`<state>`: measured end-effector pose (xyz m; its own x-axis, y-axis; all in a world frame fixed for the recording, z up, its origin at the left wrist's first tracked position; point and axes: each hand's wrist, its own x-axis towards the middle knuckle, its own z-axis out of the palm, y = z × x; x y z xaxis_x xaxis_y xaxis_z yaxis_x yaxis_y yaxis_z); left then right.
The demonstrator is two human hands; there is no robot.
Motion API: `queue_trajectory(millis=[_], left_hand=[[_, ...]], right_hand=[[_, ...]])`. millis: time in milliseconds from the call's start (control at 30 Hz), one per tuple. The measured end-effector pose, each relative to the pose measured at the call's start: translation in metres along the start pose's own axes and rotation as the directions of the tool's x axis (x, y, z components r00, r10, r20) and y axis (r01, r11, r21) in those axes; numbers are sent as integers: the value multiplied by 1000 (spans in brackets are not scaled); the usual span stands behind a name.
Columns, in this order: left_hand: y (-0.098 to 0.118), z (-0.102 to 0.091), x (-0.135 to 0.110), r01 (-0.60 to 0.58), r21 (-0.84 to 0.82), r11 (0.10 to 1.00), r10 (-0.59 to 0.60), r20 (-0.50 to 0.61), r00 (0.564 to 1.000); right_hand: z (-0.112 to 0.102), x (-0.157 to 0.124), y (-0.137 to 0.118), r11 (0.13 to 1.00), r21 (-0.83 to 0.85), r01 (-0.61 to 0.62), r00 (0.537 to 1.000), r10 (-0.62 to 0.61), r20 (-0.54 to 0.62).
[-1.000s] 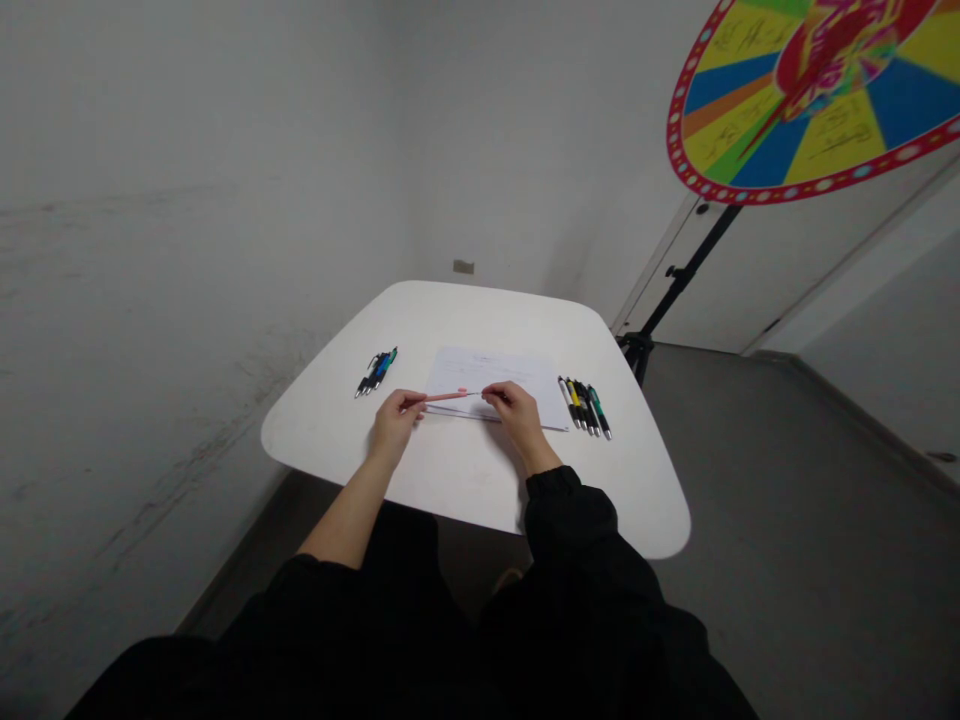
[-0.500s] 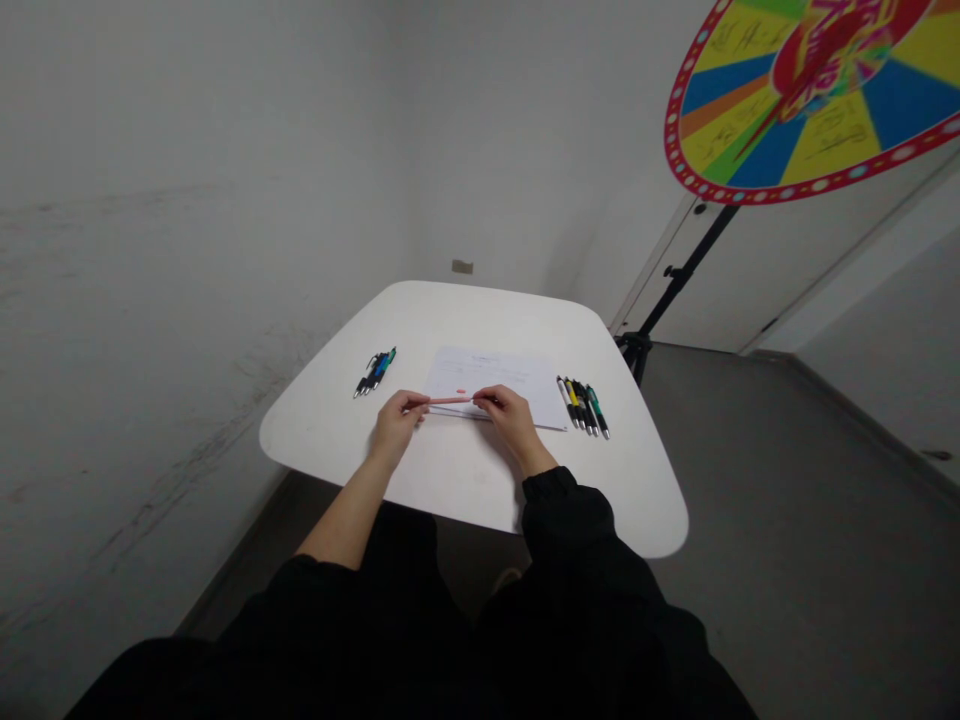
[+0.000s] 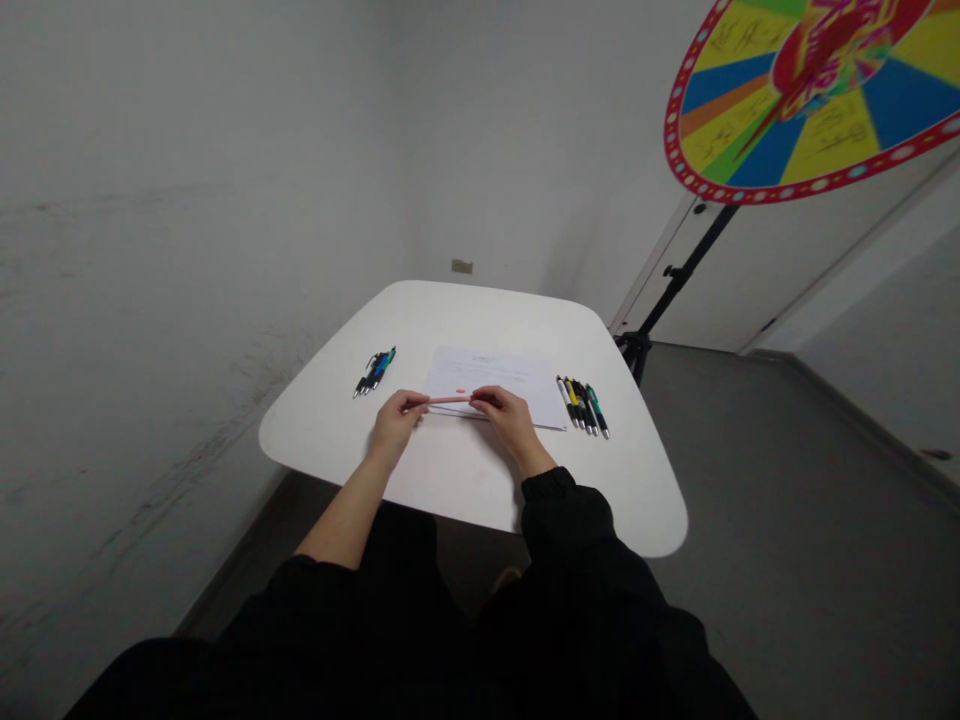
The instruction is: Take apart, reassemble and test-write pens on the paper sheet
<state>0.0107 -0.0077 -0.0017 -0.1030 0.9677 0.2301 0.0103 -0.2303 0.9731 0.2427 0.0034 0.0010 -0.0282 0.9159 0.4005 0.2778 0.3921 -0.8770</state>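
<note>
A slim pink stick, which looks like a pen [image 3: 448, 400], spans level between my two hands above the near edge of the paper. My left hand [image 3: 395, 422] pinches its left end between thumb and fingers. At the other end, the fingertips of my right hand [image 3: 507, 412] are closed on the tip. Beneath lies a stack of white printed sheets [image 3: 499, 368]; its lines are too small to read. A small pinkish-red piece [image 3: 460, 391] shows on the paper just beyond the stick, and I cannot tell what it is.
On the white table [image 3: 480, 312], several dark, blue and green pens [image 3: 375, 372] lie to the left. Another row of pens [image 3: 583, 406] lies right of the paper. Behind, to the right, a colourful prize wheel [image 3: 795, 110] stands on a black tripod [image 3: 686, 270]. Walls stand close behind and left.
My right hand has shifted very slightly left along the pink stick. My left hand, the paper and both groups of pens stay where they were.
</note>
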Motion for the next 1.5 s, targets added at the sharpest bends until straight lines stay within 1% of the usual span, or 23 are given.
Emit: queue_trajectory(millis=[133,300,400,533,700,800,867,933,1033,1100,1167,1300,1500], left_hand=[[2,0,0,9,-5,1000,-9,-2,1000],[3,0,0,9,-1,1000,-9,4,1000],[3,0,0,3,2,1000,-3,11,1000],[0,0,0,-1,4,1000,1,11,1000],[0,-1,1,-3,12,1000,3,4,1000],[1,-2,1,-10,-4,1000,10,-10,1000],[2,-3,1,-14,-21,1000,13,-34,999],[3,-3,1,-21,-33,999,19,-69,997],[3,-3,2,-37,-38,999,33,-107,994],[2,-3,2,-45,-34,998,41,-116,992],[2,-3,3,-51,-28,998,47,-123,991],[2,-3,3,-59,-20,998,56,-129,990],[-2,-3,4,-53,-30,998,49,-122,991]], right_hand=[[-1,-1,1,1000,-17,-2,1000,2,-9],[-1,-1,2,999,-52,0,1000,1,9],[-2,-1,0,999,-45,19,1000,-18,22],[-2,-1,0,1000,-21,7,999,-6,34],[-1,0,3,1000,22,13,1000,-13,2],[-2,1,5,1000,4,28,999,-28,-33],[-4,3,6,996,-65,61,996,-65,-62],[-3,8,7,977,-183,112,990,-125,-64],[4,16,9,907,-391,159,983,-182,-23],[13,20,11,847,-507,158,983,-184,-2],[22,24,14,797,-586,145,986,-168,15],[34,29,20,743,-659,119,991,-129,34],[37,32,22,710,-696,103,995,-85,60]])
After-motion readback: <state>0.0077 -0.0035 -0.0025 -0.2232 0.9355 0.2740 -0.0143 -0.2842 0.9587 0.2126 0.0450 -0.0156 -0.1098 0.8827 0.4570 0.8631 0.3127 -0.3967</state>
